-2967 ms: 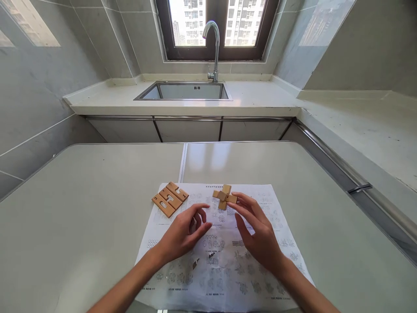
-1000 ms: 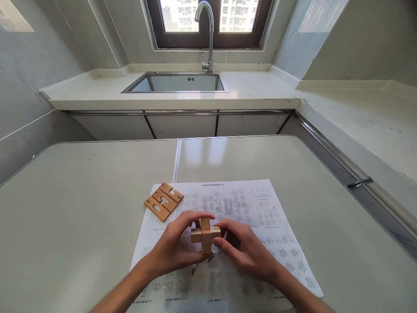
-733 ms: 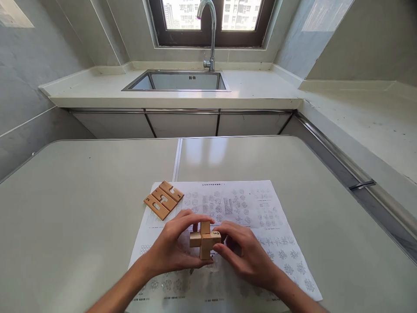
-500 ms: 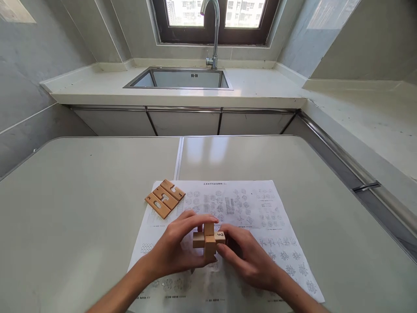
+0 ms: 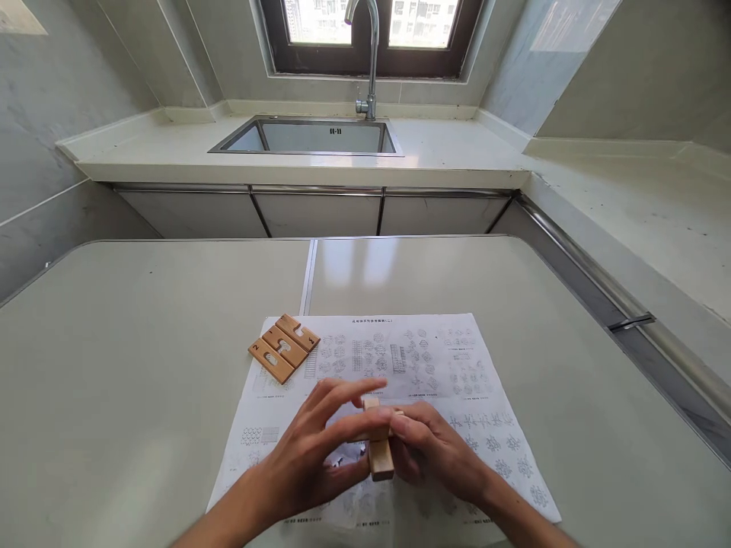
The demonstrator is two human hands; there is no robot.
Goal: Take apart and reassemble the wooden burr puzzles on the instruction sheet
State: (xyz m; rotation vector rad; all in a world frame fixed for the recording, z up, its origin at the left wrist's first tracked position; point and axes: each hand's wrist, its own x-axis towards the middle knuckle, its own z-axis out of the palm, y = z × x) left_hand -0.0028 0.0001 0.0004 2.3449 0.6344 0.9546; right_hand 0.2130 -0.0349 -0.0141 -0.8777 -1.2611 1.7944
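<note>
A small wooden burr puzzle (image 5: 381, 460) of crossed light-brown bars is held up over the printed sheet (image 5: 422, 365). My left hand (image 5: 313, 441) grips it from the left, index finger laid across the middle and thumb against the lower bar; its other fingers stretch out above. From the right, my right hand (image 5: 441, 453) pinches the puzzle's right end between thumb and fingers. The fingers cover much of the crossing and the right-hand bar. At the sheet's upper left corner lie three flat wooden pieces (image 5: 284, 348) with cut-outs, side by side, some bearing numbers.
The sheet lies on a pale table (image 5: 142, 365) with a seam running away from me. Beyond the table are a white counter (image 5: 445, 144), a steel sink (image 5: 308, 154) and a tall faucet (image 5: 372, 68) under a window. Another counter (image 5: 640, 205) runs along the right.
The puzzle has been turned in my hands, so the numbered end is hidden. My left index finger has come down across it, and my right hand has shifted slightly. The view has moved a little.
</note>
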